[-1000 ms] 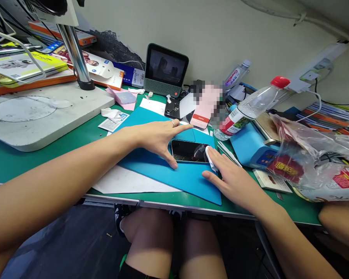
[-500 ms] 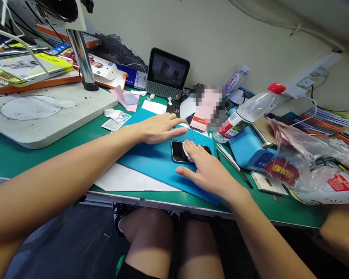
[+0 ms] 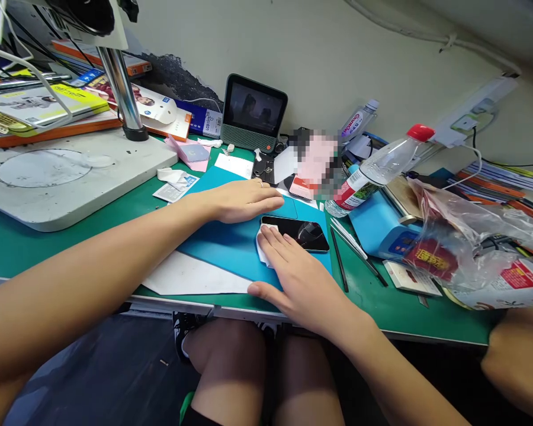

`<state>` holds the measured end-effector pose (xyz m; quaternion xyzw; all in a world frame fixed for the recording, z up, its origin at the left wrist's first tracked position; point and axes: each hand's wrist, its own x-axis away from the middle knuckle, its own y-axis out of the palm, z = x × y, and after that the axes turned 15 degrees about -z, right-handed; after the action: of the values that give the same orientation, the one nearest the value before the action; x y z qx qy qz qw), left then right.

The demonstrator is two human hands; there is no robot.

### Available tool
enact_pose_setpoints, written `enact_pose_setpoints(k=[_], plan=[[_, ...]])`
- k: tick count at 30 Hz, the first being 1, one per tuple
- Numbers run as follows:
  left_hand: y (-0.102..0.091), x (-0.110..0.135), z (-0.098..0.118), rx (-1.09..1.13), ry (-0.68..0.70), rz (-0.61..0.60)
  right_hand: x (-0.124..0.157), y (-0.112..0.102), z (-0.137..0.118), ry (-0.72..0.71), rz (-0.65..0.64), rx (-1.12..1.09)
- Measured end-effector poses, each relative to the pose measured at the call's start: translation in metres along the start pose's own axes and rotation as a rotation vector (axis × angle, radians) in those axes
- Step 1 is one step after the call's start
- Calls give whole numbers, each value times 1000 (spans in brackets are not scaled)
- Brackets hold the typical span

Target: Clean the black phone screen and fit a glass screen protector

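A smartphone with a dark glossy screen lies face up on the blue mat. A curved smear or reflection shows on the right part of its glass. My right hand presses a folded white wipe under its fingers at the phone's left end, with the thumb spread out to the left. My left hand is stretched flat over the mat, just left of and beyond the phone, and holds nothing. Its fingers are extended, and a ring shows on one.
A torn sachet lies left of the mat. Dark thin tools lie right of the phone, near a leaning plastic bottle and a blue box. A smart display stands behind; a stand base occupies the left.
My right hand has slid the wipe left and toward me, from the phone's middle to its left end, uncovering more of the screen. My left hand has barely moved.
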<state>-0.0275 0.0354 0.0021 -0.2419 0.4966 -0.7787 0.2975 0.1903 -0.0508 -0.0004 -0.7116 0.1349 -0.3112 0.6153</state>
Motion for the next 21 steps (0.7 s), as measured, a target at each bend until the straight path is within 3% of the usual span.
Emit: enact_pose_setpoints(k=[12, 21], plan=[[0, -1, 6, 6, 12, -27, 73, 24, 65, 191, 12, -70], [2, -3, 10, 11, 65, -33, 47, 13, 95, 231, 7, -134]])
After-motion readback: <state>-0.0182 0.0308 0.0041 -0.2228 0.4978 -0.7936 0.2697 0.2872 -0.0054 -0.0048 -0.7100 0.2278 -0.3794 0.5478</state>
